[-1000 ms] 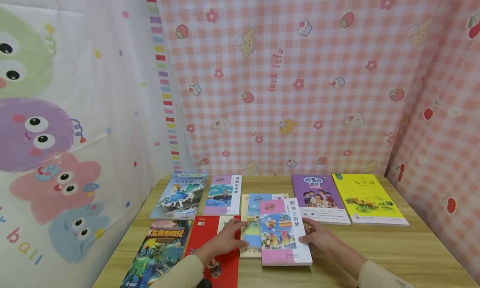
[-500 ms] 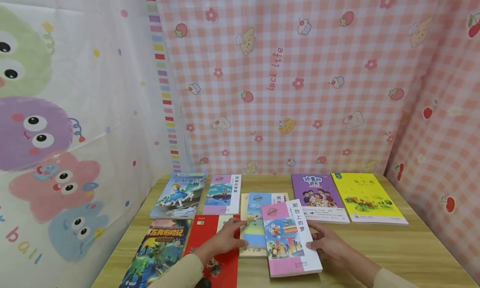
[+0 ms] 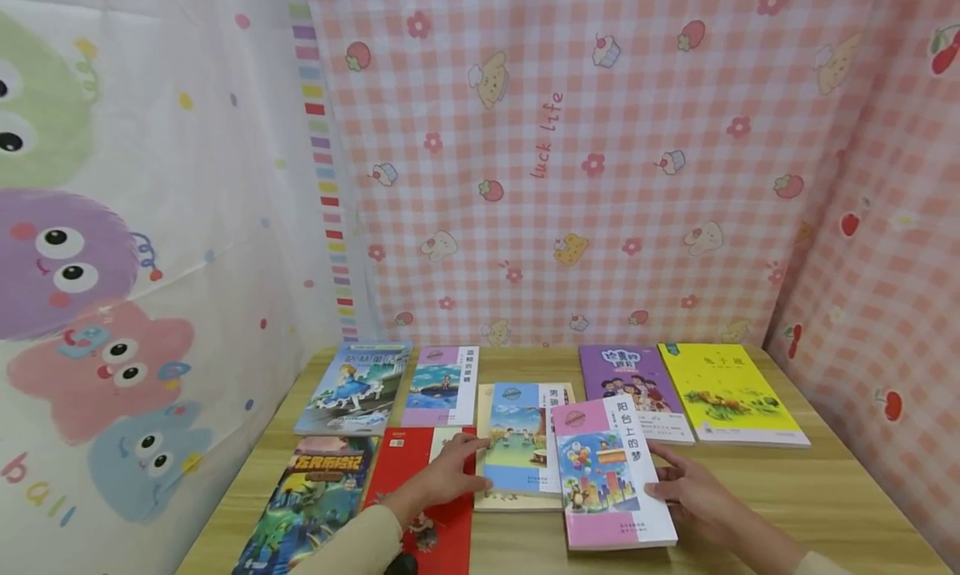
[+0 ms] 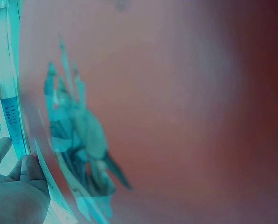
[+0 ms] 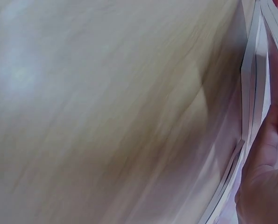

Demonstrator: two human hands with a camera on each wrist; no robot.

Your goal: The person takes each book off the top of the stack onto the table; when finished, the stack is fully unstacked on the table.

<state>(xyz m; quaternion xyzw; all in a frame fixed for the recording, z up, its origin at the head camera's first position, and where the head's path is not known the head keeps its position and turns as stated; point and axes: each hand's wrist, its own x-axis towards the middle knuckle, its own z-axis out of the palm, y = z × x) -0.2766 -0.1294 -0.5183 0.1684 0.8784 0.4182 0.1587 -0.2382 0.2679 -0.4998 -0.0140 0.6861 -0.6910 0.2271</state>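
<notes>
My right hand grips the right edge of a pink-and-white paperback book, which is tilted and overlaps the books behind it. In the right wrist view a finger reaches in under that book's cover side, with other book edges beside it. My left hand touches the left edge of a blue-bordered book with its fingertips. That book lies on a cream-coloured book. Under the left wrist is a red book, whose cover fills most of the left wrist view beside the hand.
More books lie flat on the wooden table: a blue fairy-tale book, a pink whale book and a dark jungle-cover book at left. Purple and yellow books lie at back right. Patterned curtains surround the table.
My right hand has moved the pink book to the right, off the blue-bordered book, whose cover now shows more fully. The left hand stays at the same place.
</notes>
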